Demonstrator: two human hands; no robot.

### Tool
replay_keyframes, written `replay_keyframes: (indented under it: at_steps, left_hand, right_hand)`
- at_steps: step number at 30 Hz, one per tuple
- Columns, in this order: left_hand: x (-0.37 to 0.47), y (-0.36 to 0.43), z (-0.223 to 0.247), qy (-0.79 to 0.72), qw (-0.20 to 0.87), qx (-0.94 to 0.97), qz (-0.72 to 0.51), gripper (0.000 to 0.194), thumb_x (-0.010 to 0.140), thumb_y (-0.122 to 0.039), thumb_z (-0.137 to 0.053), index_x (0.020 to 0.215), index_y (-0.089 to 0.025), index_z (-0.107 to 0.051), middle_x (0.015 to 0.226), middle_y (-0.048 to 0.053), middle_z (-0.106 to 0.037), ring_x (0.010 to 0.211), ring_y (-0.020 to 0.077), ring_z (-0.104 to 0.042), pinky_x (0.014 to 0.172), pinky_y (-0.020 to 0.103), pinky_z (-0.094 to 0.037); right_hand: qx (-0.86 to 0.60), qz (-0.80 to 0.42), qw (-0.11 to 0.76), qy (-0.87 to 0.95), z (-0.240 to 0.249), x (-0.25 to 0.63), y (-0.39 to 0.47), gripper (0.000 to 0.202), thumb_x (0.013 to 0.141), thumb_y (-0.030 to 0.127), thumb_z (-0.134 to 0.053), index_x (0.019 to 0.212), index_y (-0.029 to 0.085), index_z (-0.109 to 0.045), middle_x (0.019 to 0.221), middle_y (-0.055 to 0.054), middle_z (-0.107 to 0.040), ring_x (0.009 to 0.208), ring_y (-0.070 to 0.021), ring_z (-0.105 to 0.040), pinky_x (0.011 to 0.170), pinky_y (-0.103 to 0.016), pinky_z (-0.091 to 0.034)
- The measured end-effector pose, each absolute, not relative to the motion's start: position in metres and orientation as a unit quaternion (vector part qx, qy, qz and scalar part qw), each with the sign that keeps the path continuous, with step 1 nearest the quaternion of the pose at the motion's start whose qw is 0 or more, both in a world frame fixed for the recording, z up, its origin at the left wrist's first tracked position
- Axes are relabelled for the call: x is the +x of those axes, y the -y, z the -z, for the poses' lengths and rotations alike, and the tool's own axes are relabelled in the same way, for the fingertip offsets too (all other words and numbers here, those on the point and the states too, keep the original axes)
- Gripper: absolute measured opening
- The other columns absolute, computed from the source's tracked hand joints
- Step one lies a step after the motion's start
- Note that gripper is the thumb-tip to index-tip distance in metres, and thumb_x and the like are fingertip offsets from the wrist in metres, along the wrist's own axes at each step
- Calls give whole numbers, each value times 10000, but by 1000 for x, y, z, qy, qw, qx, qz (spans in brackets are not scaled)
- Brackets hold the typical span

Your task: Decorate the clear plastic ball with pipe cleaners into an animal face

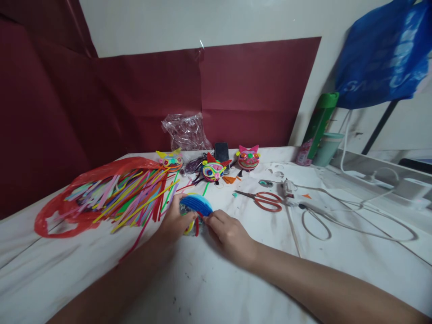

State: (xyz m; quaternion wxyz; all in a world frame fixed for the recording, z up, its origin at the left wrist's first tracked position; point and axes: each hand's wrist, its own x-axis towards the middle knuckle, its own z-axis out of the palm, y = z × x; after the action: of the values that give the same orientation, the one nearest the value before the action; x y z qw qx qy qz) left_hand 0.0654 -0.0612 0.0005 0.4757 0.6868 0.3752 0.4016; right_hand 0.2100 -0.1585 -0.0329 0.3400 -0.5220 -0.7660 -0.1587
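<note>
Stretches both bare forearms over a white marbled tabletop [202, 288]. Grips a round blue-topped piece [195, 203] at the near middle of the tabletop, left hand [177, 220] clamped on its left side, thumb across the near face. Pinches a red strip [202, 213] at the piece's right edge with the right hand [231, 236], fingertips together. Cannot tell from this view about contact between piece and tabletop.

To the left, many-coloured fuzzy stems [128, 193] in and spilling from a red plastic bag [50, 227]. To the right, well apart from the right hand, orange-handled scissors [258, 197], blades pointing left; just beyond, a white corded tool [312, 202].

Farther back, three decorated animal heads: one yellow-eared [171, 160], one red-horned [213, 172], one pink [248, 159]. Behind, a dark phone [222, 150] propped upright, and crumpled clear plastic [187, 130]. Toward the right, a green-capped spray can [315, 130] beside a pale green cup [329, 148]. Along the wall, dark red paper [256, 81].
</note>
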Motion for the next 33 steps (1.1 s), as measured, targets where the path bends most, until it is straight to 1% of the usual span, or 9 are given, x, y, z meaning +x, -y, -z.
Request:
replay_keyframes:
  at_steps: [8, 11, 16, 18, 22, 25, 27, 30, 33]
  left_hand:
    - [66, 60, -4, -388, 455, 710, -372, 493, 603, -309, -675, 1047, -197, -493, 871, 24, -597, 823, 212, -569, 765, 346, -430]
    - [69, 64, -6, -394, 445, 699, -397, 500, 580, -275, -712, 1025, -202, -497, 875, 19, -599, 842, 208, -576, 780, 336, -435]
    - [68, 69, -6, -382, 483, 685, -390, 481, 626, -249, -689, 1063, -211, -489, 837, 3, -606, 782, 193, -586, 748, 329, -447]
    - [66, 67, -5, -369, 484, 686, -399, 481, 622, -255, -707, 1057, -213, -507, 875, 13, -616, 817, 197, -591, 763, 322, -447]
    - [61, 60, -1, -341, 478, 707, -394, 432, 686, -351, -680, 1071, -222, -531, 966, 32, -625, 915, 205, -590, 809, 319, -445]
    - [61, 58, -1, -342, 495, 706, -373, 418, 736, -410, -622, 1088, -210, -518, 904, 34, -640, 842, 201, -612, 766, 332, -465]
    - [64, 60, -2, -361, 488, 703, -371, 469, 694, -382, -666, 1096, -204, -504, 865, 28, -639, 807, 201, -616, 748, 334, -472]
    - [67, 61, -2, -396, 471, 688, -385, 542, 623, -305, -730, 1100, -209, -492, 883, 25, -631, 840, 206, -612, 769, 334, -468]
    - [67, 57, 1, -380, 519, 660, -389, 538, 643, -307, -719, 1112, -219, -473, 877, 15, -635, 798, 192, -627, 726, 322, -484]
  right_hand:
    - [-523, 206, 305, 769, 34, 212, 157, 207, 941, 128, -349, 922, 145, -554, 797, -75, -593, 722, -176, -537, 583, -264, -456]
    - [-522, 206, 302, 770, 34, 211, 158, 204, 943, 130, -348, 962, 149, -550, 811, -78, -592, 743, -178, -541, 595, -263, -463]
    - [-517, 184, 304, 778, 33, 209, 160, 184, 947, 153, -365, 990, 148, -544, 838, -88, -591, 765, -186, -551, 617, -273, -478]
    - [-519, 182, 303, 779, 33, 209, 161, 188, 947, 156, -365, 1012, 144, -541, 854, -94, -592, 771, -188, -555, 627, -278, -482]
    - [-522, 179, 309, 775, 32, 210, 160, 211, 949, 148, -341, 1017, 150, -541, 850, -91, -588, 751, -183, -554, 630, -283, -489]
    - [-525, 182, 305, 774, 32, 211, 159, 218, 945, 140, -338, 1011, 148, -546, 837, -87, -589, 746, -181, -554, 629, -280, -496]
    - [-526, 179, 304, 774, 32, 210, 159, 221, 940, 134, -345, 1031, 140, -546, 850, -96, -595, 777, -190, -561, 642, -285, -506]
    - [-520, 130, 334, 775, 33, 210, 158, 223, 921, 137, -385, 1088, 144, -533, 920, -113, -606, 846, -197, -577, 700, -300, -521]
    - [-530, 30, 429, 731, 33, 210, 156, 226, 884, 163, -463, 1100, 171, -527, 948, -96, -624, 862, -184, -602, 751, -308, -522]
